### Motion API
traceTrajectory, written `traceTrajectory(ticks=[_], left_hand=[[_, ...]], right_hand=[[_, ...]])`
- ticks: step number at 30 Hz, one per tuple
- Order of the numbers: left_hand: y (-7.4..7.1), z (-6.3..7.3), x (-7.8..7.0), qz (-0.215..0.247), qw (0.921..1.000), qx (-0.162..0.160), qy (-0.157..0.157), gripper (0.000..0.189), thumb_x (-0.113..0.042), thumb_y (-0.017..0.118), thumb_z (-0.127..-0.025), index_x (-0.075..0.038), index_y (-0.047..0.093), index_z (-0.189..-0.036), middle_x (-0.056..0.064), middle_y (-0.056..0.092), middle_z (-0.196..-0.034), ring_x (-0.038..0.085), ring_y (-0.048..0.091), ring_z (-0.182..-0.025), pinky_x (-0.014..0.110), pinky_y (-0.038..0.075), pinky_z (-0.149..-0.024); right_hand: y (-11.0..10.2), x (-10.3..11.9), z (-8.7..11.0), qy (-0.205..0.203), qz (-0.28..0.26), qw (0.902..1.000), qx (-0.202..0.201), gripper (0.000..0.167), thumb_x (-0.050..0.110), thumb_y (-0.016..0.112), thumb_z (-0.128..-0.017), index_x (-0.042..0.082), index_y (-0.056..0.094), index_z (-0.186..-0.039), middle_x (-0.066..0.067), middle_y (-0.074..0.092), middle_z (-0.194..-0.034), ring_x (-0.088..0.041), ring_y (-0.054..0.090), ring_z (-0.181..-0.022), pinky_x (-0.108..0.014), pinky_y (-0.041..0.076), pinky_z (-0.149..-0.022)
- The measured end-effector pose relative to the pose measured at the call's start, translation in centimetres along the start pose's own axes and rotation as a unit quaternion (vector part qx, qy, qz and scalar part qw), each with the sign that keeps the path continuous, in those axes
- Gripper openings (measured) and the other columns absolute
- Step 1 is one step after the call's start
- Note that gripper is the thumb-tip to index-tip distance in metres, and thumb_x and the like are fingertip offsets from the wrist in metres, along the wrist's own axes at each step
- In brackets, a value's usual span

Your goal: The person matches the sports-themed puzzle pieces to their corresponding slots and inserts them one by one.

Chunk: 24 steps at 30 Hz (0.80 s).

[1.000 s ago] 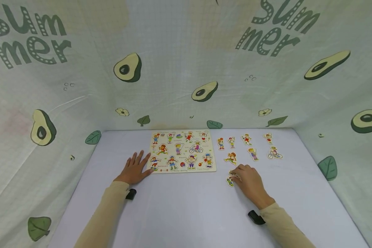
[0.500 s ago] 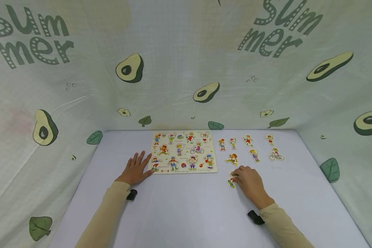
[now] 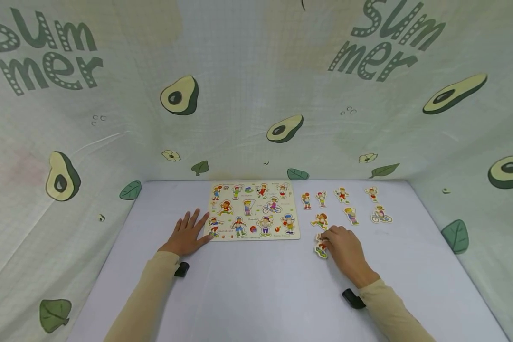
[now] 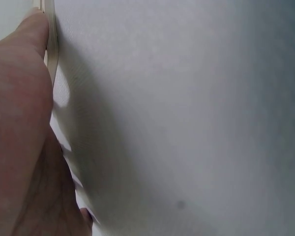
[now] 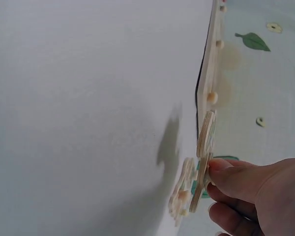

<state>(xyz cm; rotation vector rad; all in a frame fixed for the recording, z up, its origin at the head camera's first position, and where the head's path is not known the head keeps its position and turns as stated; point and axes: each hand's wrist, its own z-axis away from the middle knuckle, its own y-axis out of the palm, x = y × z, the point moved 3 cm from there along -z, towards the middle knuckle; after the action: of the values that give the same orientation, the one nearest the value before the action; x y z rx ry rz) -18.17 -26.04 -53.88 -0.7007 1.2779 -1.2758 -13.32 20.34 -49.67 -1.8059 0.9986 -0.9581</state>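
Note:
A wooden puzzle board (image 3: 256, 227) printed with children at sports lies toward the back of the table. Spread over its left edge is my left hand (image 3: 185, 233), fingers straight, thumb on the lower left corner. My right hand (image 3: 346, 251), to the right of the board, pinches a skateboarder puzzle piece (image 3: 321, 251) between thumb and fingers; its upper part is hidden by the fingertips. In the right wrist view that piece (image 5: 204, 157) stands tilted on edge over the table. A running-child piece (image 3: 320, 221) lies just beyond these fingers.
Several loose puzzle pieces lie right of the board, among them a cyclist piece (image 3: 381, 215) and a purple-trousered figure (image 3: 351, 216). A printed cloth (image 3: 226, 142) hangs behind and beside the white table (image 3: 256, 294).
The skateboarder piece has been raised a little and shows more below my right fingertips. My left hand stays on the board's edge. The head view has shifted slightly.

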Motion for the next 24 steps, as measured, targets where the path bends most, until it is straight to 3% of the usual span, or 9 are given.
traceTrajectory(ticks=[5, 11, 18, 24], left_hand=[[-0.5, 0.3, -0.4, 0.000, 0.9999, 0.011, -0.005, 0.084, -0.056, 0.055, -0.106, -0.010, 0.022, -0.169, 0.027, 0.006, -0.175, 0.054, 0.000, -0.159, 0.069, 0.002, -0.127], [-1.0, 0.6, -1.0, 0.004, 0.9998, 0.016, -0.009, 0.081, -0.047, 0.058, -0.107, -0.008, 0.023, -0.169, 0.028, 0.006, -0.175, 0.055, 0.001, -0.159, 0.069, 0.003, -0.127], [-0.8, 0.6, -0.8, -0.003, 0.9998, 0.019, -0.010, 0.084, -0.053, 0.055, -0.107, -0.010, 0.020, -0.170, 0.026, 0.004, -0.176, 0.054, -0.001, -0.160, 0.068, 0.002, -0.127], [-0.9, 0.4, -1.0, 0.001, 0.9998, 0.016, -0.012, 0.081, -0.048, 0.058, -0.107, -0.010, 0.022, -0.169, 0.027, 0.006, -0.175, 0.054, 0.000, -0.159, 0.069, 0.004, -0.127]], right_hand=[[-0.4, 0.4, -0.9, -0.022, -0.007, 0.9996, -0.014, 0.018, -0.001, 0.090, -0.080, 0.006, 0.079, -0.093, -0.004, 0.071, -0.087, -0.026, 0.066, -0.080, -0.041, 0.052, -0.069], [-0.8, 1.4, -2.2, -0.047, -0.013, 0.9985, -0.024, 0.021, -0.002, 0.090, -0.078, 0.005, 0.080, -0.096, -0.003, 0.071, -0.088, -0.025, 0.066, -0.080, -0.040, 0.052, -0.068], [-0.7, 2.7, -4.2, -0.070, -0.017, 0.9972, -0.019, 0.020, 0.000, 0.089, -0.081, 0.005, 0.080, -0.099, -0.004, 0.073, -0.092, -0.025, 0.069, -0.085, -0.039, 0.053, -0.071], [-0.4, 4.1, -5.8, -0.093, -0.029, 0.9949, -0.024, 0.021, 0.001, 0.089, -0.082, 0.007, 0.081, -0.100, -0.002, 0.073, -0.093, -0.023, 0.068, -0.087, -0.038, 0.054, -0.072]])
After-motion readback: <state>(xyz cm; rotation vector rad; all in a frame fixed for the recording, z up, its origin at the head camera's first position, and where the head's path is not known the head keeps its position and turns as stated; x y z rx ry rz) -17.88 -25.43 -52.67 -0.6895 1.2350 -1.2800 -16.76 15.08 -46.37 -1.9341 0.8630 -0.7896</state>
